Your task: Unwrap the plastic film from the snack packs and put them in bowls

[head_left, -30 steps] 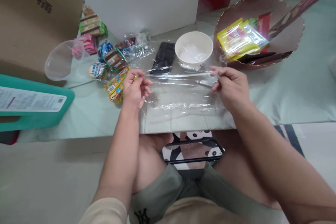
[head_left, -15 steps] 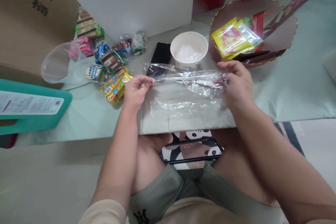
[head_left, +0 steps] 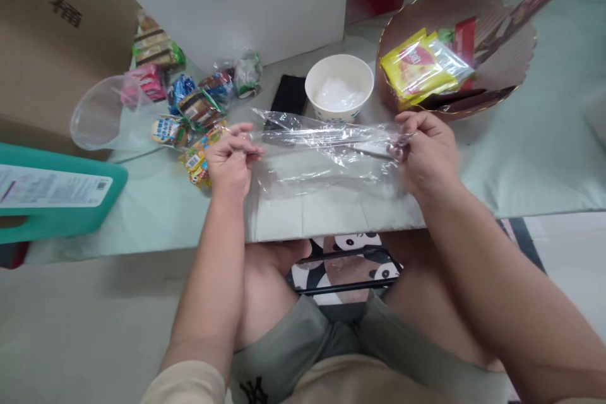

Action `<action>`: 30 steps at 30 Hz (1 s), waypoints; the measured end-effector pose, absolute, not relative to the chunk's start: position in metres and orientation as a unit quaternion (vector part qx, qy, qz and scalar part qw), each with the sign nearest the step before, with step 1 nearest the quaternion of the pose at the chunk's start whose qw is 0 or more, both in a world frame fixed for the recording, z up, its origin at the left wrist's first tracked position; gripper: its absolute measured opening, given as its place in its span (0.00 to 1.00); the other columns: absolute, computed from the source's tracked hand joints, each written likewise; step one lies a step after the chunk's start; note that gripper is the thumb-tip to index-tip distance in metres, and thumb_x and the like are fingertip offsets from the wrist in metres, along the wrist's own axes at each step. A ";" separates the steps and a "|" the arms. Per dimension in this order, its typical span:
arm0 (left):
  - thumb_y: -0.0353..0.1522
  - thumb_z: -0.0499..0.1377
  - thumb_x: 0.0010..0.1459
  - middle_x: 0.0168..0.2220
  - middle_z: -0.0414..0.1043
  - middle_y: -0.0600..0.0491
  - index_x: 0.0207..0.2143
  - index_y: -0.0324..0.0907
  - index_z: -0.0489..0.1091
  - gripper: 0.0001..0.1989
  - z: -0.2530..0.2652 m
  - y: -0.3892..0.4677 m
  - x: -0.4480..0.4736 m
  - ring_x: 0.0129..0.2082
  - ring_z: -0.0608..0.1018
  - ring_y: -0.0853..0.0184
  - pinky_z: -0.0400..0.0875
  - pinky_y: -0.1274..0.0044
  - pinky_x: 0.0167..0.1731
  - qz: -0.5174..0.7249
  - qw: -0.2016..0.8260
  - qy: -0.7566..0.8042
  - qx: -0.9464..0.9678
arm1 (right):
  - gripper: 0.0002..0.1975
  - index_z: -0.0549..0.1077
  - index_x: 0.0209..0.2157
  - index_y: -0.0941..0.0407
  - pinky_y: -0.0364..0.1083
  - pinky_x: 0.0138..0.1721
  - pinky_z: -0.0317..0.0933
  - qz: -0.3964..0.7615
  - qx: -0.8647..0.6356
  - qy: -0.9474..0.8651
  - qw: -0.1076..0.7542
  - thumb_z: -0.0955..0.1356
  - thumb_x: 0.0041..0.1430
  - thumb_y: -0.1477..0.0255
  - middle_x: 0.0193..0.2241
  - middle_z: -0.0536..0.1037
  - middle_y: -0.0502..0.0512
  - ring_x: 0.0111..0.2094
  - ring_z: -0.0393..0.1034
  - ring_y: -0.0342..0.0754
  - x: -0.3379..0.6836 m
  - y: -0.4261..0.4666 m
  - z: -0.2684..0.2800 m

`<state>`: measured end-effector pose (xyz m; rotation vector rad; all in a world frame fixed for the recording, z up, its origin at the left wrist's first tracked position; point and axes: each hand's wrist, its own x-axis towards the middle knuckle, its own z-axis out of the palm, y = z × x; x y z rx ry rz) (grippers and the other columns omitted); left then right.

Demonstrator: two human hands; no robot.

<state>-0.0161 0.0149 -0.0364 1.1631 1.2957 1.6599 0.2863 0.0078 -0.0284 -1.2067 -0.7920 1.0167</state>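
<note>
A crinkled clear plastic bag (head_left: pixel 326 170) stretches between my hands above the near edge of the table. My right hand (head_left: pixel 428 151) pinches its right end, with the fingers closed on the film. At the left end is my left hand (head_left: pixel 233 158), its fingers loosely apart beside the bag's edge; whether the fingertips still touch the film is hard to see. A narrow white strip (head_left: pixel 374 150) shows at the bag, near my right hand. Just beyond the bag stands a white paper bowl (head_left: pixel 338 85) with something whitish and translucent inside. A black phone (head_left: pixel 288 95) lies beside it.
Wrapped snacks (head_left: pixel 199 107) and a tipped clear plastic cup (head_left: pixel 97 113) lie on the left. A scalloped brown bowl (head_left: pixel 516 69) holds several packets on the right. A teal container (head_left: pixel 108 196) and a cardboard box (head_left: pixel 61 63) stand left; a white box (head_left: pixel 237 0) stands behind.
My left hand has shifted left and its fingers have loosened from a pinch on the bag's left end. My right hand keeps its grip in nearly the same place.
</note>
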 end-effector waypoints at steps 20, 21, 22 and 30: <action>0.37 0.61 0.59 0.28 0.77 0.52 0.25 0.41 0.73 0.12 -0.030 0.016 -0.013 0.24 0.79 0.69 0.74 0.78 0.22 0.524 0.476 0.570 0.417 | 0.12 0.74 0.42 0.53 0.61 0.57 0.64 0.069 -0.562 -0.634 0.527 0.63 0.57 0.73 0.48 0.77 0.62 0.54 0.71 0.59 0.297 -0.020 -0.010; 0.42 0.60 0.61 0.28 0.77 0.51 0.24 0.41 0.73 0.17 -0.032 0.016 -0.013 0.24 0.78 0.69 0.73 0.78 0.21 0.523 0.474 0.572 0.418 | 0.12 0.74 0.43 0.53 0.61 0.58 0.62 0.044 -0.546 -0.664 0.509 0.64 0.59 0.72 0.49 0.77 0.63 0.56 0.70 0.60 0.295 -0.024 -0.007; 0.46 0.60 0.61 0.27 0.77 0.50 0.23 0.41 0.73 0.21 -0.033 0.016 -0.014 0.23 0.78 0.69 0.72 0.78 0.21 0.523 0.466 0.574 0.424 | 0.12 0.73 0.45 0.53 0.61 0.59 0.62 0.035 -0.533 -0.694 0.483 0.65 0.60 0.70 0.51 0.76 0.64 0.57 0.69 0.61 0.291 -0.027 -0.005; 0.39 0.72 0.47 0.26 0.73 0.54 0.20 0.42 0.74 0.13 -0.037 0.015 -0.012 0.22 0.74 0.72 0.67 0.80 0.17 0.536 0.372 0.530 0.541 | 0.19 0.73 0.54 0.51 0.61 0.60 0.52 0.055 -0.555 -0.784 0.271 0.65 0.62 0.70 0.51 0.79 0.60 0.58 0.66 0.61 0.256 -0.021 -0.028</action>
